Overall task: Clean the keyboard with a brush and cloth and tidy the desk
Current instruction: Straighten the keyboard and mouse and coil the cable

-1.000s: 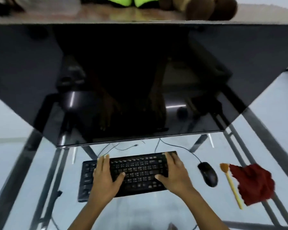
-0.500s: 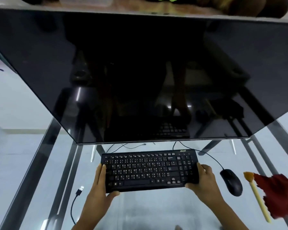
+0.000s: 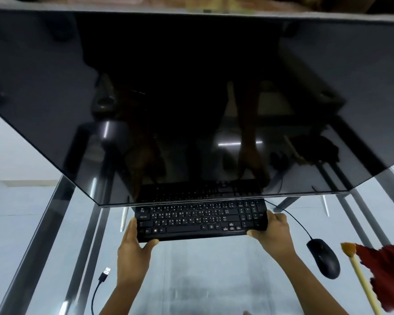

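Head view: the person is gripping the black keyboard [image 3: 200, 220] at both ends. The left hand [image 3: 134, 248] is clasping the left end, with its thumb curling onto the front edge and its fingers lying along the side. The right hand [image 3: 274, 235] is clasping the right end in the same way, thumb on the front edge and fingers wrapping behind the corner. The keyboard is sitting level, keys facing up, with its far edge passing beneath the lower edge of the large dark monitor [image 3: 191, 98], whose screen is reflecting the keys and both forearms. Whether the keyboard is resting on the glass desk [image 3: 203, 280] or being held just above it is not clear from this angle. To the right of the right hand, a black mouse [image 3: 324, 258] is lying on the glass, its cable [image 3: 291, 218] running back toward the monitor. Further right, the brush [image 3: 362, 278] is lying with its bristles pointing away from the person, and the red cloth [image 3: 389, 273] is lying bunched just beside it, touching the handle. Near the left forearm, a loose USB plug [image 3: 105, 272] is lying on the glass.
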